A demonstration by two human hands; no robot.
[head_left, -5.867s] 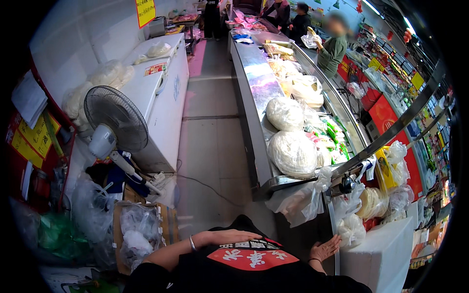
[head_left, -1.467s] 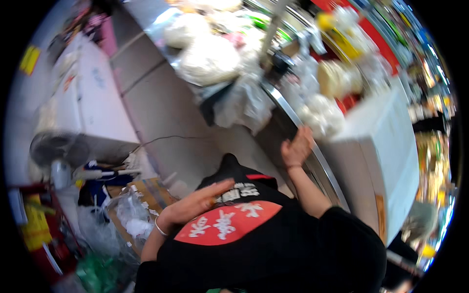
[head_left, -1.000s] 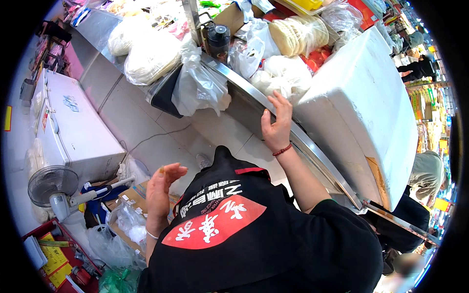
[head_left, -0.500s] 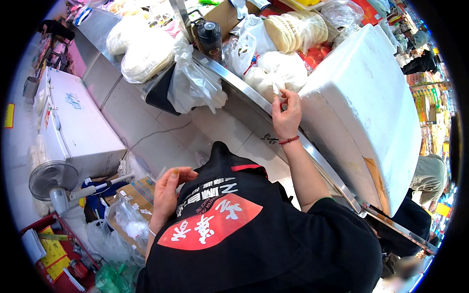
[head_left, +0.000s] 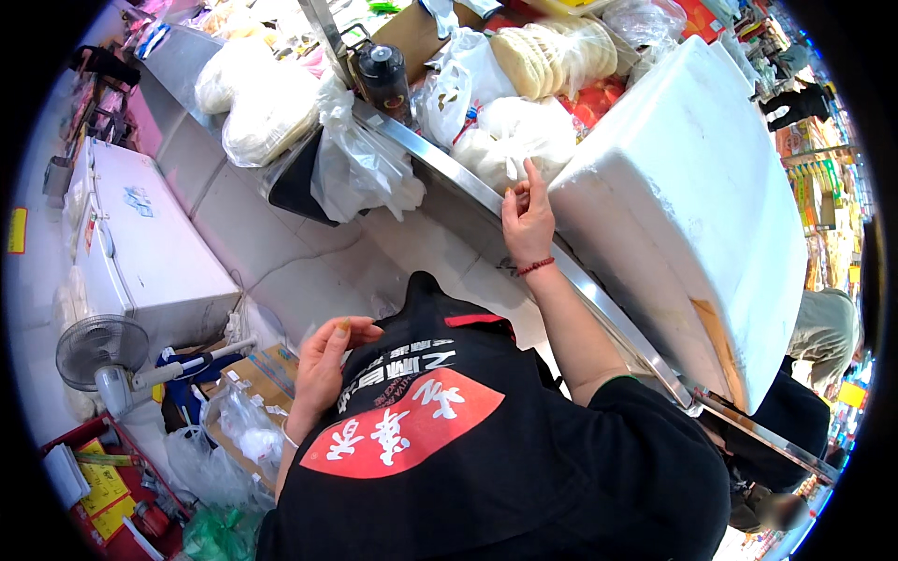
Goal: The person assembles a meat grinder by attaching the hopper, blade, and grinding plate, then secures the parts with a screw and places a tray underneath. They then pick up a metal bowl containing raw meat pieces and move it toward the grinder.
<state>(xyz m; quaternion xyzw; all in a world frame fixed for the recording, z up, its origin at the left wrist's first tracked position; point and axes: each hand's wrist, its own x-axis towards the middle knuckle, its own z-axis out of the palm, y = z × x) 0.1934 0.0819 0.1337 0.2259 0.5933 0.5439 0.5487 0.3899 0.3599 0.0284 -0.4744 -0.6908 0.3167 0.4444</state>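
My right hand [head_left: 529, 222], with a red bead bracelet at the wrist, is raised over the counter's metal edge. Its index finger points up toward the tied top of a white plastic bag [head_left: 510, 140] with pale contents. Thumb and fingers are apart and nothing shows between them; I cannot tell whether a fingertip touches the bag. In front of my black apron [head_left: 449, 365], at its left side, my left hand [head_left: 327, 360] has loosely bent, parted fingers and holds nothing. Behind the bag, a stack of round flatbreads [head_left: 547, 61] lies in clear plastic.
A large white foam box [head_left: 683, 215] stands on the counter at right. Farther left are a dark bottle [head_left: 383, 79] and full white bags [head_left: 271, 112]. A white chest freezer [head_left: 154, 224], a fan [head_left: 101, 351] and a cardboard box [head_left: 257, 383] stand at left.
My right hand has shifted slightly left, and its index finger has straightened. My left hand stays nearly where it was. The whole view has shifted a little.
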